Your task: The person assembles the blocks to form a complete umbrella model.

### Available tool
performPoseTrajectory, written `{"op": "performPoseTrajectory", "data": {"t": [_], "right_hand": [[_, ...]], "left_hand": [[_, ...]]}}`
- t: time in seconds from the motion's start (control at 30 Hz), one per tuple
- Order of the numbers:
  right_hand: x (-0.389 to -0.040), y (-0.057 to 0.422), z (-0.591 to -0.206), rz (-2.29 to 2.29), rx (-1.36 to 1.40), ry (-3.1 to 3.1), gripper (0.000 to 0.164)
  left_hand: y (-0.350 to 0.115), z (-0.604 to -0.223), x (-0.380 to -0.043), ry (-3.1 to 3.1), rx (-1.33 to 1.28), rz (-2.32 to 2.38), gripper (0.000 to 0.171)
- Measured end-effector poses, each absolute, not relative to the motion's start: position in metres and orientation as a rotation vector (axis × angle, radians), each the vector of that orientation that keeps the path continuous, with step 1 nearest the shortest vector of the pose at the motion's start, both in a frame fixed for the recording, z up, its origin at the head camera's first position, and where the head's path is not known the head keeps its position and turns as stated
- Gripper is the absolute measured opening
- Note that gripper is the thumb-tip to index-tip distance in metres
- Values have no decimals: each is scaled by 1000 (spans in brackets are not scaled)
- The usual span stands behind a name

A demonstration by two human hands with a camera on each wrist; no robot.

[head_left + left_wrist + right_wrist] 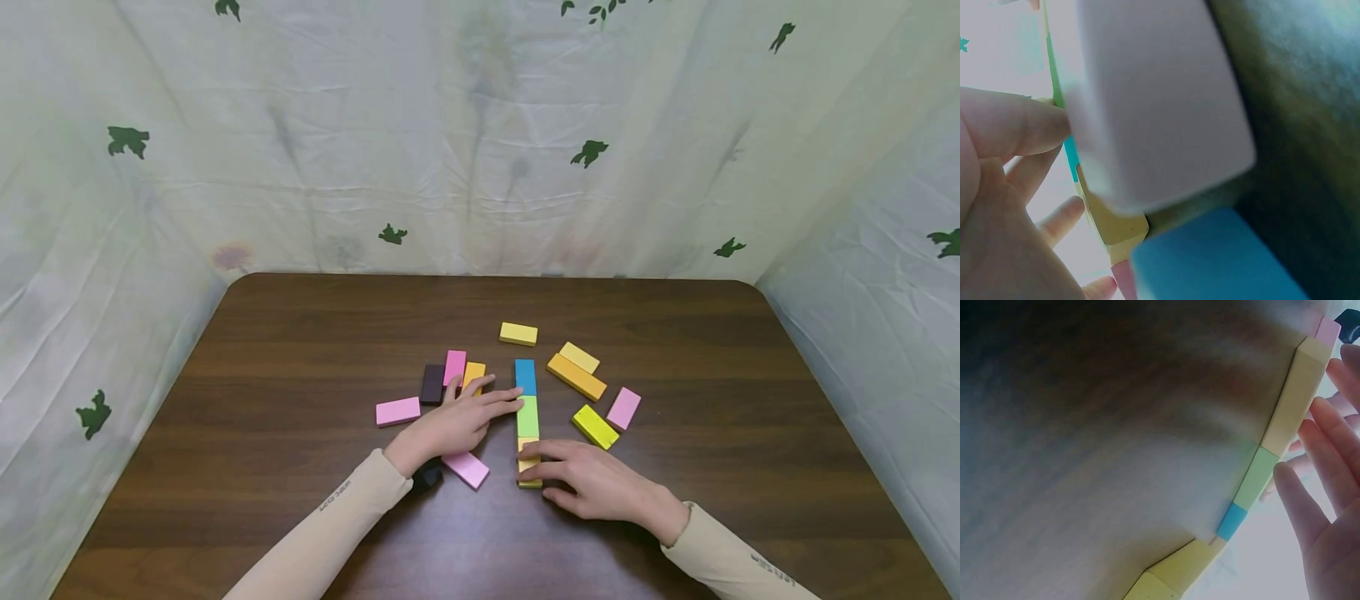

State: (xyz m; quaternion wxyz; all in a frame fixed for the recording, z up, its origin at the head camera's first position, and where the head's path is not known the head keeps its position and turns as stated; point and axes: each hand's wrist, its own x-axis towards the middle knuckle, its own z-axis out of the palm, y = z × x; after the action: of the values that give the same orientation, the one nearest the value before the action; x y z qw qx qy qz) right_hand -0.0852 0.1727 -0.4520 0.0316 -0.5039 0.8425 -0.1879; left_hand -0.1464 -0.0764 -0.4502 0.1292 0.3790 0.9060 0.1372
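Observation:
A blue block (pixel 526 377), a green block (pixel 528 417) and a pale yellow block (pixel 528 451) lie end to end in a straight row. My left hand (pixel 453 423) reaches over from the left, its extended fingertips at the green block near where it meets the blue one. From the right, my right hand (pixel 596 479) has its fingertips on the pale yellow block, with the thumb beside the near end. In the right wrist view, the fingers (pixel 1325 440) look relaxed along the row. The left wrist view has a blurred pale block (pixel 1160 106) close up, under the left hand.
Left of the row lie an orange block (pixel 476 372), a bright pink block (pixel 455 367), a black block (pixel 432 384) and pink blocks (pixel 397 412). Right of it are another orange block (pixel 576 377), a lime-yellow block (pixel 596 427) and a pink block (pixel 624 409). A yellow block (pixel 518 334) lies beyond.

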Motion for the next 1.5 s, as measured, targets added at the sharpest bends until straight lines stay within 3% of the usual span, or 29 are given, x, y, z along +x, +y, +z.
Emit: {"op": "performPoseTrajectory", "data": {"t": [0.6, 0.93, 1.5], "right_hand": [[-106, 185, -442, -814, -1486, 2724, 30], [-127, 201, -435, -856, -1106, 2887, 31], [-149, 217, -439, -728, -788, 3014, 34]], "left_hand": [[-77, -450, -147, 2641, 1129, 396, 58], [-76, -449, -147, 2643, 1145, 419, 56], [-76, -449, -147, 2642, 1126, 428, 55]]}}
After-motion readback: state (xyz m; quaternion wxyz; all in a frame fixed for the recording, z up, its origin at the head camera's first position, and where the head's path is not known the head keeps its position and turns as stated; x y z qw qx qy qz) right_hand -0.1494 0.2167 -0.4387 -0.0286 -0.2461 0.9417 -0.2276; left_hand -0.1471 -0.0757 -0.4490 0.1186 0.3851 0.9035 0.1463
